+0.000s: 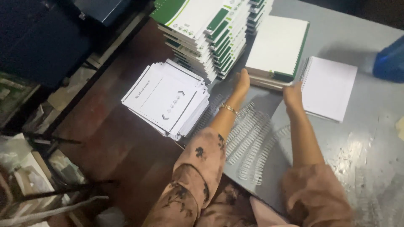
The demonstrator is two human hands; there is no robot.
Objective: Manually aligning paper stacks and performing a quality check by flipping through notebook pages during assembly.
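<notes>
Both hands are reaching for a short stack of notebooks [277,48] with matte white covers and green edges, lying on the smooth grey table [370,138]. The left hand [241,83] is pressing against the stack's near left corner, fingers together; how far it is curling around the edge cannot be told. The right hand [292,94] is touching the stack's near right corner, its grip likewise unclear. Just right of the stack, a white spiral-bound pad [328,87] is lying flat. Left of the stack, a taller, fanned pile of green-and-white booklets [202,31] is leaning. In front of the stack, shiny wire binding coils [248,138] are lying in rows beside loose white punched sheets [166,98].
</notes>
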